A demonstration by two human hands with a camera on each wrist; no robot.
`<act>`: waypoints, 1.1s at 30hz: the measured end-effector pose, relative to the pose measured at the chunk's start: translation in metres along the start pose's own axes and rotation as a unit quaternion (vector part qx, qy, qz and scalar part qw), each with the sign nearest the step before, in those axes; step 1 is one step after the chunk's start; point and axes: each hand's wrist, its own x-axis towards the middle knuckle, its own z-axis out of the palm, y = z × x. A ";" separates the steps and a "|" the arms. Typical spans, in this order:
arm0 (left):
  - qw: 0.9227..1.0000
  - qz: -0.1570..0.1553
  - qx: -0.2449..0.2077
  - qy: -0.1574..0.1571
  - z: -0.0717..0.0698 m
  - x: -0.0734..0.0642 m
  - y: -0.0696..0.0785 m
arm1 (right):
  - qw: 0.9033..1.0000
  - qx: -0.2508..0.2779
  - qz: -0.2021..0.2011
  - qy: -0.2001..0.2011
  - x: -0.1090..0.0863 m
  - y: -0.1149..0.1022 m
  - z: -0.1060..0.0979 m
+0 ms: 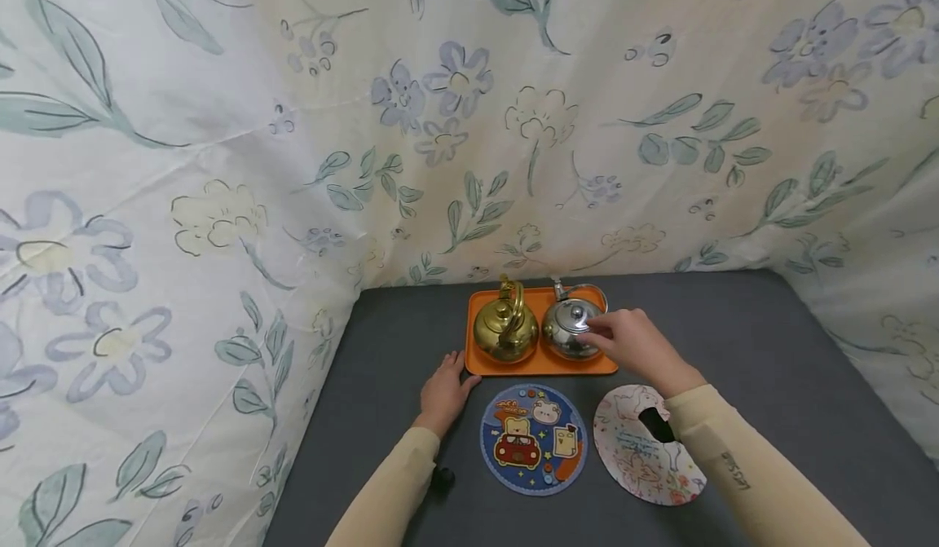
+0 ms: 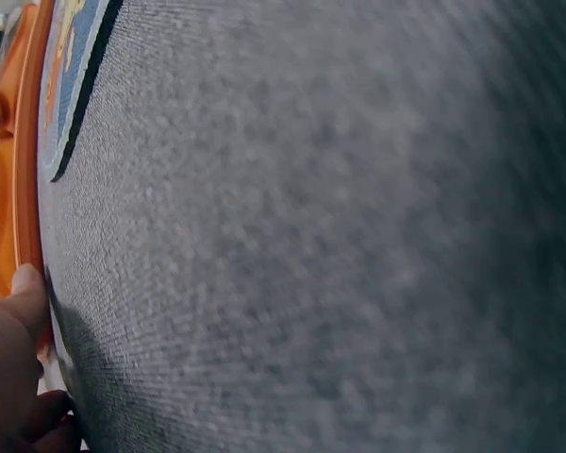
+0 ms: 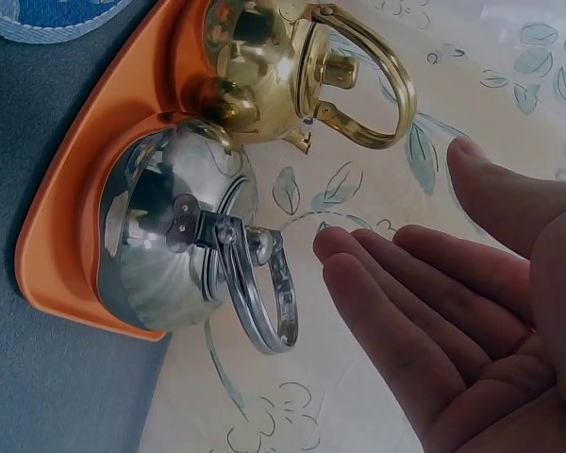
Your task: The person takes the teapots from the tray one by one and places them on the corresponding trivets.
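Note:
A silver kettle (image 1: 572, 328) with its handle folded to one side sits in the right half of an orange tray (image 1: 539, 372). Beside it, on the left, stands a gold kettle (image 1: 506, 331). My right hand (image 1: 631, 341) hovers by the silver kettle's lid and knob. In the right wrist view its fingers (image 3: 396, 311) are extended, the thumb is apart from them, and nothing is between. My left hand (image 1: 443, 392) rests at the tray's front left corner, and in the left wrist view its thumb (image 2: 26, 293) touches the tray's outer wall.
In front of the tray lie a round blue cartoon mat (image 1: 534, 441) and a round pale floral mat (image 1: 623, 441), the latter partly behind the right sleeve. A grey cloth (image 1: 411, 327) covers the table. A flower-print curtain (image 1: 469, 164) hangs directly behind the tray.

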 end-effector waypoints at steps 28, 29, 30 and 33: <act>1.000 -0.001 0.012 0.022 0.000 0.000 0.000 | 0.999 0.000 0.029 0.030 0.037 -0.029 0.025; 1.000 -0.002 0.015 0.021 0.000 0.000 0.000 | 0.999 -0.001 0.029 0.028 0.039 -0.029 0.026; 1.000 -0.002 0.016 0.022 0.000 0.000 -0.001 | 0.999 -0.002 0.027 0.026 0.041 -0.030 0.027; 1.000 -0.002 0.022 0.020 -0.001 0.000 -0.001 | 0.999 -0.003 0.023 0.021 0.047 -0.031 0.031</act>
